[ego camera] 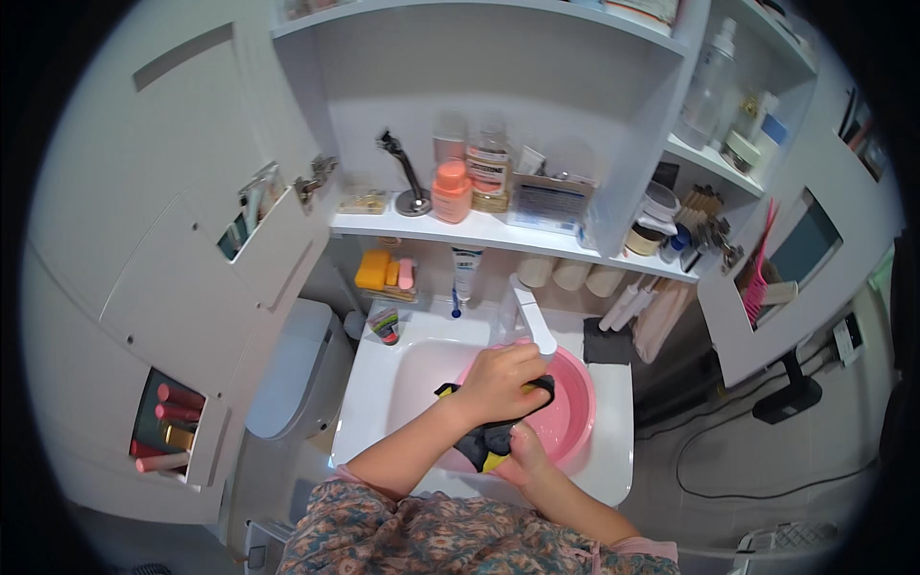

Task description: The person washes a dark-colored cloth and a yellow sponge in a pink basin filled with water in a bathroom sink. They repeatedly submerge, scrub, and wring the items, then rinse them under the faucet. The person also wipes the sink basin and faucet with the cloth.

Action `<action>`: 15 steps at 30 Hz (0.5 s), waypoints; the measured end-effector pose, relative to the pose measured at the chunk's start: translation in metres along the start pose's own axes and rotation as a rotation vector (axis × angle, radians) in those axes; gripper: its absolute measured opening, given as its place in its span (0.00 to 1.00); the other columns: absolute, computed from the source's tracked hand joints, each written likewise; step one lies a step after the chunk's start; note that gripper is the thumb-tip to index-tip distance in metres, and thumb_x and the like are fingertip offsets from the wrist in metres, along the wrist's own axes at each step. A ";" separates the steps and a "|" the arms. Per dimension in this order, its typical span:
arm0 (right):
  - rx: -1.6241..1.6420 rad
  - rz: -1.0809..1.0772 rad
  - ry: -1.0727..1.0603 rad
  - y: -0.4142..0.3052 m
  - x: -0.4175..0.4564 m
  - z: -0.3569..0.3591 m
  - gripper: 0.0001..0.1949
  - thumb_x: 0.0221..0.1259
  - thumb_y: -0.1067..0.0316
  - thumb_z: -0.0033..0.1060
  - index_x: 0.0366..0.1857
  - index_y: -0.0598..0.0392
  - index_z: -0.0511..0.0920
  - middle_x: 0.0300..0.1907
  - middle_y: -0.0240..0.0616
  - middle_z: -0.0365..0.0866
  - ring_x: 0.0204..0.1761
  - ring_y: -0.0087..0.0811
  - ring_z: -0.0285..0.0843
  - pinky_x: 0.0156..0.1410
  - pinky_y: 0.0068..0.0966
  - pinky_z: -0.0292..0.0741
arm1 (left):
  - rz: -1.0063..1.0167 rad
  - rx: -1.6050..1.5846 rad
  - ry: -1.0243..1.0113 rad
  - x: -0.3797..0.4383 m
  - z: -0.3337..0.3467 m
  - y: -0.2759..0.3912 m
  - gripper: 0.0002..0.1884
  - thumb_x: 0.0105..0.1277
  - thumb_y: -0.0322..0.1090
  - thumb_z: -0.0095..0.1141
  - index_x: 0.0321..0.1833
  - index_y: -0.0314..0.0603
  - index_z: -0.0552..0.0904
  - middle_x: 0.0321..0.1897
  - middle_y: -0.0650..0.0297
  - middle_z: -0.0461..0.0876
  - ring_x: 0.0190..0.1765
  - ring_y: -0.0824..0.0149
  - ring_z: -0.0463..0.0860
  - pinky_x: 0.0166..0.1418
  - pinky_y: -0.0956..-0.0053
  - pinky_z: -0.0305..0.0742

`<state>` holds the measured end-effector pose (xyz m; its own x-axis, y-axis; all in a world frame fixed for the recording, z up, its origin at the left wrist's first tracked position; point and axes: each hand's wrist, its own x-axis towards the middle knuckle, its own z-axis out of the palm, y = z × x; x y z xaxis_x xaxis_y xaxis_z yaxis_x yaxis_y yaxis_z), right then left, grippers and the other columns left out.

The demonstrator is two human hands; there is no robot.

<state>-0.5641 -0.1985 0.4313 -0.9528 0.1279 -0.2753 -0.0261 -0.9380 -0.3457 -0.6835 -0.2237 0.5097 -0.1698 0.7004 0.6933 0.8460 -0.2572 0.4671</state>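
My left hand [505, 381] is closed on the upper part of a black and yellow cloth item [483, 444], just below the spout of the white faucet [535, 320]. Lower down, my right hand [526, 453] grips the same cloth from beneath, its fingers partly hidden by the fabric. Both hands are over the left part of a pink plastic basin [578, 402], which stands in the white sink [413, 366]. Pink basin floor shows to the right of my hands. Whether water runs from the spout cannot be told.
Behind the sink are a toothpaste tube [466, 273], a small tube [385, 327] and yellow sponges [374, 269]. A dark cloth [607, 341] lies on the right rim. Above, a white shelf [402, 228] holds bottles and a razor; open cabinet doors flank it. A toilet [291, 374] stands left.
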 end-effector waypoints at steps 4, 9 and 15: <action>-0.031 -0.145 0.111 -0.036 -0.014 -0.014 0.18 0.66 0.68 0.51 0.58 0.57 0.69 0.54 0.41 0.76 0.55 0.36 0.78 0.61 0.34 0.76 | -0.022 0.101 -0.121 -0.021 -0.008 -0.007 0.16 0.45 0.29 0.64 0.39 0.40 0.80 0.36 0.60 0.78 0.41 0.56 0.80 0.43 0.68 0.76; -0.293 -0.860 0.437 -0.103 -0.019 -0.004 0.16 0.67 0.74 0.50 0.57 0.57 0.68 0.52 0.40 0.75 0.53 0.33 0.77 0.57 0.31 0.77 | -0.277 -0.054 -0.018 -0.067 -0.008 -0.025 0.23 0.53 0.25 0.64 0.54 0.37 0.76 0.46 0.55 0.78 0.46 0.59 0.81 0.49 0.71 0.78; -0.398 -1.386 0.559 -0.214 0.036 -0.018 0.19 0.71 0.59 0.51 0.58 0.58 0.66 0.53 0.39 0.74 0.54 0.29 0.75 0.58 0.24 0.73 | -0.520 -0.267 -0.007 -0.089 -0.005 -0.017 0.22 0.60 0.20 0.58 0.59 0.35 0.73 0.48 0.55 0.78 0.46 0.68 0.82 0.50 0.76 0.79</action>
<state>-0.5870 0.0130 0.4795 -0.0172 0.9808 0.1943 -0.5978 0.1457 -0.7883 -0.6850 -0.2846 0.4428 -0.5242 0.7837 0.3330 0.4957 -0.0371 0.8677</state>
